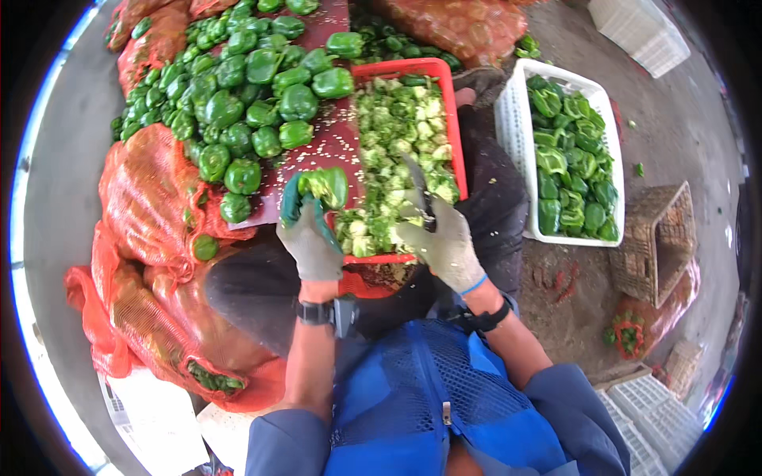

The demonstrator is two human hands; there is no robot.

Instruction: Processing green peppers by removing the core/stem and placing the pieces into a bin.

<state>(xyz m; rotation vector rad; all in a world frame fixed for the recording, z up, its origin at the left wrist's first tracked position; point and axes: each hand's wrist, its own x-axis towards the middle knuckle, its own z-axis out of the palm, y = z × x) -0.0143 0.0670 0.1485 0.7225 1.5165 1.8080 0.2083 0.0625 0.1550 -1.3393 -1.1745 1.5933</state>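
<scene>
My left hand (309, 236), in a grey and green work glove, grips a green bell pepper (327, 187) that looks cut open, its pale inside showing. In my right hand (443, 242), gloved in grey, is a knife (417, 178) with a dark handle, its blade angled up and away from me. Both hands hover over the near end of a red crate (458, 147) filled with pale green pepper cores and seeds (397, 119). Whole green bell peppers (262, 95) are heaped to the left on a dark red board (337, 131) sprinkled with seeds.
To the right stands a white crate (517, 151) of cut pepper pieces (575, 159). A brown basket (655, 242) lies tipped beyond it. Red mesh sacks (151, 198) crowd the left side. Stacked white crates (643, 36) stand far right; more white crates (647, 420) are near right.
</scene>
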